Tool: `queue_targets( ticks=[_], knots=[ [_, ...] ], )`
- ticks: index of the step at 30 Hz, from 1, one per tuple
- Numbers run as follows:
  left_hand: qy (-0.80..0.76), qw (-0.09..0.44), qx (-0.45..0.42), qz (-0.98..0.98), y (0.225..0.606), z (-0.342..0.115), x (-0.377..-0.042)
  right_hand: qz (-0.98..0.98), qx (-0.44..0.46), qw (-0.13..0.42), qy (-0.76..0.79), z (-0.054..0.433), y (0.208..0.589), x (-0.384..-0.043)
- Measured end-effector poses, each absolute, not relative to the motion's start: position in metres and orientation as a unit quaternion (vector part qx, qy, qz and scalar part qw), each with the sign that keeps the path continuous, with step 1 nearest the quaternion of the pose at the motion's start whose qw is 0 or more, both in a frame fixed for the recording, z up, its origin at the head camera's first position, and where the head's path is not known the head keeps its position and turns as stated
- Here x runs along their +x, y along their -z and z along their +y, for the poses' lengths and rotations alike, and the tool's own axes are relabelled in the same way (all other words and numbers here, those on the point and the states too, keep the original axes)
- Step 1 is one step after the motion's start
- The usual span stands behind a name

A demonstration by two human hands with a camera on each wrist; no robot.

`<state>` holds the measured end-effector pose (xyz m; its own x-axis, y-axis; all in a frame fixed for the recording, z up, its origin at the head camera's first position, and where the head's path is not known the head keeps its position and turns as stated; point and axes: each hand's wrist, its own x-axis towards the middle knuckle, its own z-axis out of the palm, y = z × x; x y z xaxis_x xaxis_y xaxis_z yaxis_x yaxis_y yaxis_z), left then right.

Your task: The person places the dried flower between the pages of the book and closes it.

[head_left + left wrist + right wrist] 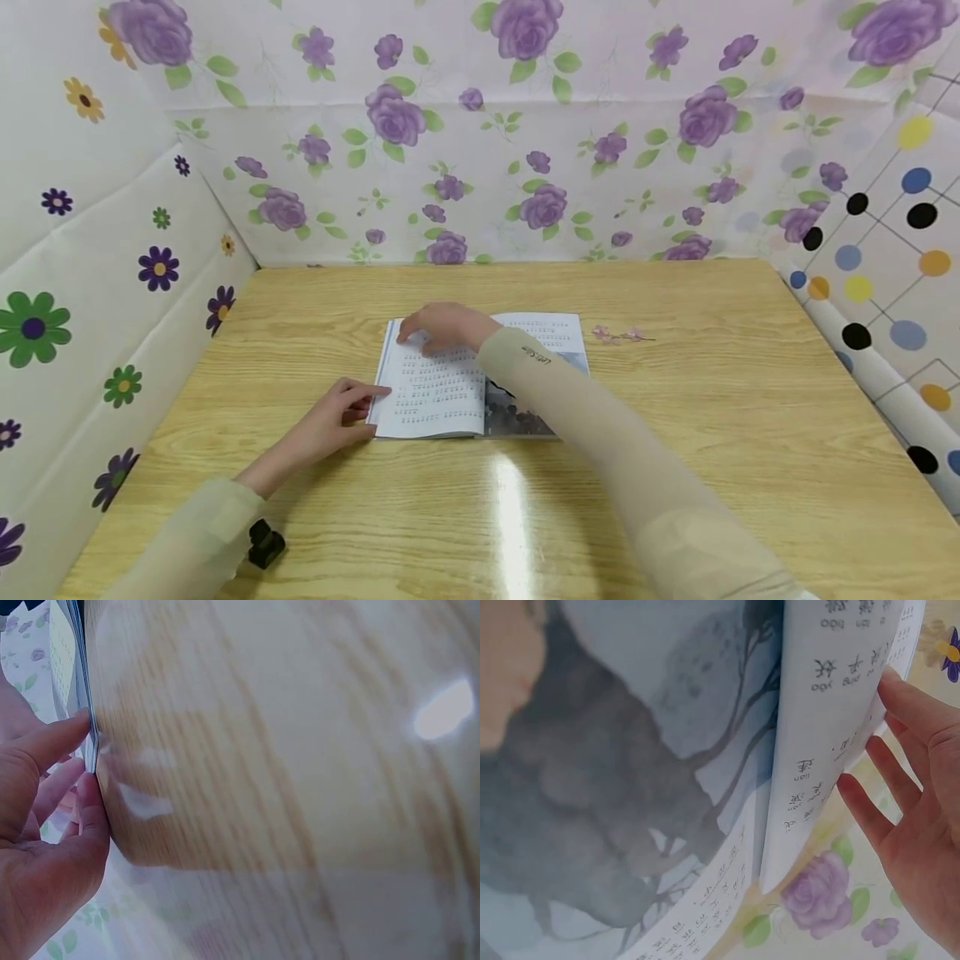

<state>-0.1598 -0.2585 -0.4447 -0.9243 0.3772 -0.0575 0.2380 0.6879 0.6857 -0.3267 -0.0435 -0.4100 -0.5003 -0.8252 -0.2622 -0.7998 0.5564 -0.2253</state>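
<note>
An open book (442, 396) lies on the table, with printed text on its left page and a grey-blue picture on its right. At the near left corner, my left hand (341, 417) holds the book's edge. Its index finger reaches onto the page, and the thumb sits by the lower edge. My right hand (446, 325) reaches across the book to the upper part of the left page. The right wrist view shows its fingers (889, 769) loosely spread at the margin of the text page (817, 742). My right forearm covers part of the right page.
A pink flower sprig (622, 334) lies right of the book on the wooden table (712, 375). A small black object (266, 544) stands beside my left sleeve. Flower-patterned cloth (487, 150) closes off the back, and patterned sheets flank both sides.
</note>
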Motion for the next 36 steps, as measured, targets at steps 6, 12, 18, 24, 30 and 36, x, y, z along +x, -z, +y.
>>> queue_targets(
  ticks=[6, 12, 18, 24, 30, 36],
  knots=[
    [-0.364, 0.1, 0.168, 0.911, 0.443, -0.258, -0.159, 0.868, -0.464, 0.172, 0.04, -0.043, 0.414, -0.327],
    [-0.366, 0.1, 0.154, 0.912, 0.445, -0.257, -0.16, 0.869, -0.462, 0.172, 0.051, -0.042, 0.416, -0.329],
    [-0.339, 0.095, 0.148, 0.924, 0.449, -0.255, -0.161, 0.872, -0.451, 0.182, 0.052, -0.039, 0.417, -0.327],
    [-0.324, 0.087, 0.155, 0.929, 0.45, -0.253, -0.161, 0.868, -0.461, 0.179, 0.044, -0.038, 0.418, -0.327],
    [-0.313, 0.086, 0.155, 0.933, 0.449, -0.254, -0.161, 0.867, -0.468, 0.165, 0.036, -0.038, 0.42, -0.33],
    [-0.307, 0.086, 0.153, 0.935, 0.448, -0.254, -0.161, 0.879, -0.458, 0.132, 0.016, -0.033, 0.42, -0.331]
  ],
)
